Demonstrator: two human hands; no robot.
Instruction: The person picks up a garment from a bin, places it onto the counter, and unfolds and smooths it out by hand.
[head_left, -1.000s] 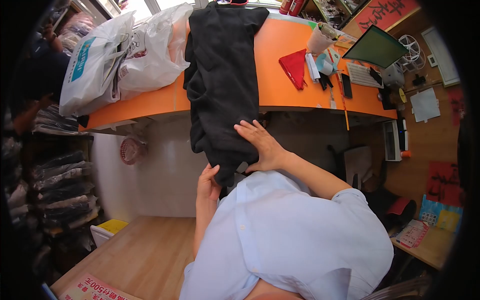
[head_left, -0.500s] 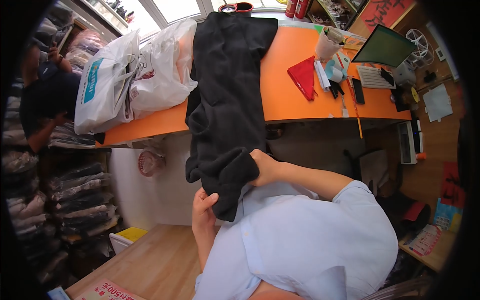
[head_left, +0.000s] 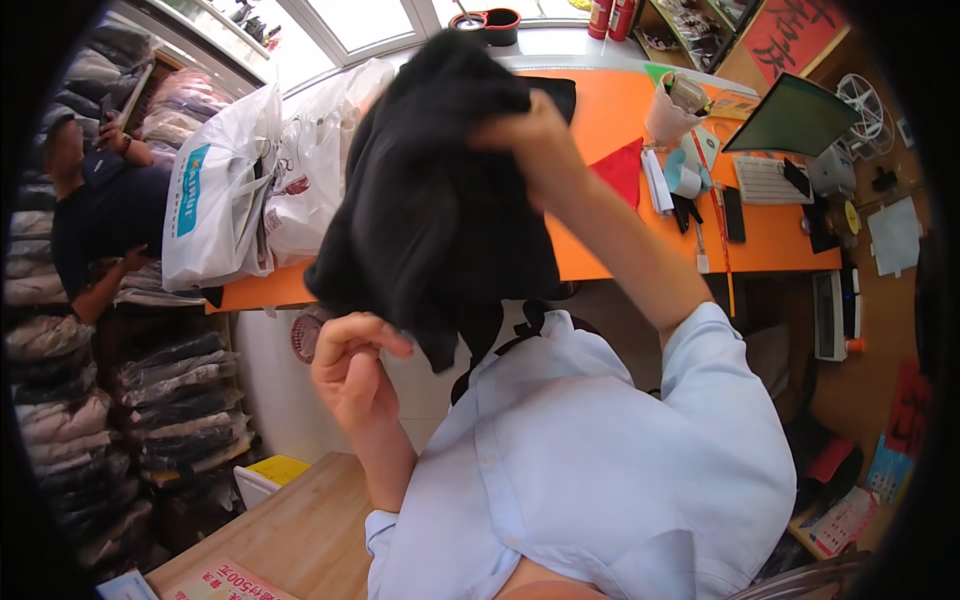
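Black cloth (head_left: 440, 200), blurred by motion, is lifted and bunched above the orange counter (head_left: 590, 258). My right hand (head_left: 535, 145) is raised at the cloth's upper right side, its fingers closed on the fabric. At the cloth's lower left edge is my left hand (head_left: 358, 370), its fingers curled; whether it holds any of the fabric is not clear. Some of the cloth still lies on the counter behind, and its lower end hangs near my shirt.
White plastic bags (head_left: 225, 190) stand left on the counter. To the right are a red cloth (head_left: 620, 172), a monitor (head_left: 785, 118), a keyboard (head_left: 770, 180) and a phone (head_left: 734, 215). A person (head_left: 110, 210) stands at the far left beside shelves of wrapped garments.
My right hand has moved up and forward with the black cloth, which was stretched along the counter and is now bunched up. My left hand has shifted left and up.
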